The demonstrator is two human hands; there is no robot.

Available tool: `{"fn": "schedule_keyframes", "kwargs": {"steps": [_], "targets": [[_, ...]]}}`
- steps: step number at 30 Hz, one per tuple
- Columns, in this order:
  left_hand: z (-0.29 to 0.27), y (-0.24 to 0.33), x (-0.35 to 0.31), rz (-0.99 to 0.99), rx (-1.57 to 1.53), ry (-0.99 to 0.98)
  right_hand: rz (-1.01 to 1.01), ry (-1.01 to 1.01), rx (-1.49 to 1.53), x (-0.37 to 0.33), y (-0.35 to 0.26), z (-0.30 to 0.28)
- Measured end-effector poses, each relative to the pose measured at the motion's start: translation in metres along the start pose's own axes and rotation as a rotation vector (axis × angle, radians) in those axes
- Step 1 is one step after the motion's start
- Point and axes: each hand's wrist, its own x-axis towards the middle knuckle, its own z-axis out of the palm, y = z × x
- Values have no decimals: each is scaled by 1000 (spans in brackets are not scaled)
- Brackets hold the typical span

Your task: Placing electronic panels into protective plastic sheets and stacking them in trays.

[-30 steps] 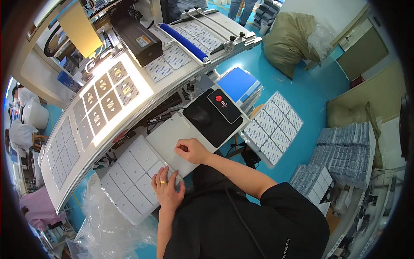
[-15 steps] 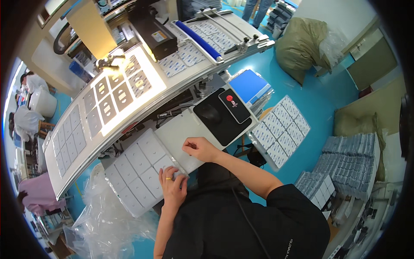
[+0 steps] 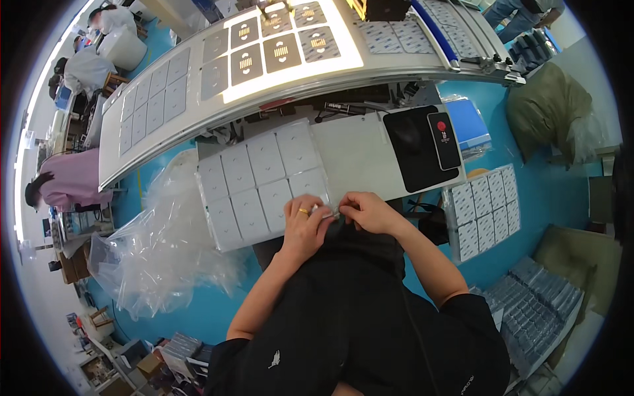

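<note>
A grey-white sheet of square panels, each with a small mark, lies on the left part of the workbench with clear film around its edges. My left hand, with a ring on one finger, bends over the sheet's near right corner, thumb and fingers closed on the film there. Just to its right, my right hand is closed in a pinch beside that corner. Whatever its fingertips hold is too small to make out. Both hands are close together at the bench's near edge.
A black mouse pad with a mouse and a phone lies on the right of the pale board. Beyond stands a long machine table with a lit area. Crumpled clear plastic hangs at left; a patterned sheet stack sits right.
My right hand has come down from above the pale board to the sheet's corner, beside my left hand. The left fingers have closed more at the corner. The whole view has turned.
</note>
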Motion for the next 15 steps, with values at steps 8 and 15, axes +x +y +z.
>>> {"fn": "schedule_keyframes", "kwargs": {"steps": [8, 15], "targets": [[-2, 1, 7, -20, 135, -24, -4, 19, -17, 1, 3, 3], [0, 7, 8, -39, 144, -48, 4, 10, 32, 4, 8, 6]]}}
